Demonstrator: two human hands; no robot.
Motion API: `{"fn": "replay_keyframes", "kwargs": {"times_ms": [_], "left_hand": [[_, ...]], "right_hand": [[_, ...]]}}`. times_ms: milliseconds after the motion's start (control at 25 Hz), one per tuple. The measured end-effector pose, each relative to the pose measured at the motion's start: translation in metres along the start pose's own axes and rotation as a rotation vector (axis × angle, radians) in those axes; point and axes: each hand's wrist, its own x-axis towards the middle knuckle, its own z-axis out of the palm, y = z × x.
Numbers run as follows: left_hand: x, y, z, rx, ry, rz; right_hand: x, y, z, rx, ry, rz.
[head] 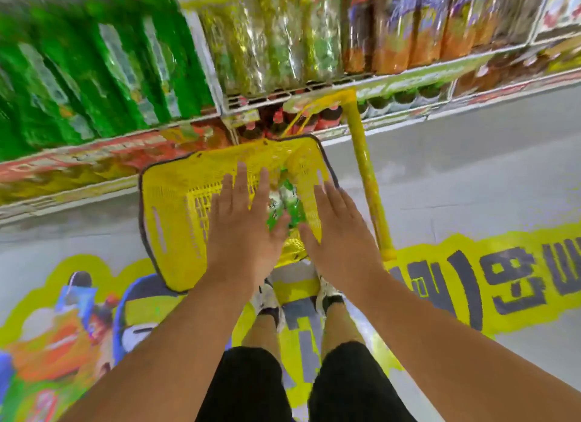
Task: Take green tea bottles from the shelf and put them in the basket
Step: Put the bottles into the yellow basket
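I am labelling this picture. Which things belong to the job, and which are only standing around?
Job: green bottles in the basket; green bottles on the shelf; left hand; right hand.
Not job: orange bottles; red-capped bottles; floor sticker.

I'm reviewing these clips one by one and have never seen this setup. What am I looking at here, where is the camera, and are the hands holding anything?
There is no machine here: a person wears one wide-angle camera on the head, looking forward and down, so you see their own arms, legs and shoes from above. The left hand and right hand are both over a yellow basket standing on the shop floor, fingers straight. Neither grips anything. Between them, inside the basket, lie green tea bottles; how many is hard to tell through the blur. The basket's long yellow handle stands up on the right. Ahead are shelves of drinks, with green bottles at upper left. The floor has a colourful printed sticker.
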Motion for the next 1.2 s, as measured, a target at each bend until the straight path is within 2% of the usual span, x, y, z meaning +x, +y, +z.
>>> {"fn": "replay_keyframes", "kwargs": {"times_ms": [240, 440, 520, 680, 880, 1120, 1200], "left_hand": [[0.044, -0.020, 0.127, -0.005, -0.085, -0.160], [0.075, -0.048, 0.202, 0.004, -0.199, -0.263], [0.083, -0.055, 0.221, -0.041, -0.226, -0.313], [0.103, -0.057, 0.253, -0.267, -0.305, -0.433], [0.136, -0.058, 0.290, -0.429, -0.275, -0.557], [0.145, -0.063, 0.304, -0.611, -0.324, -0.754], [0.145, -0.070, 0.305, -0.622, -0.305, -0.764]], "right_hand": [[0.080, 0.040, 0.115, 0.053, -0.147, -0.017], [0.130, 0.057, 0.171, 0.106, -0.216, 0.064], [0.145, 0.062, 0.190, 0.122, -0.241, 0.111], [0.167, 0.071, 0.222, 0.223, -0.260, 0.327], [0.200, 0.066, 0.251, 0.292, -0.267, 0.479], [0.219, 0.059, 0.275, 0.330, -0.199, 0.549], [0.220, 0.061, 0.276, 0.346, -0.193, 0.530]]}}
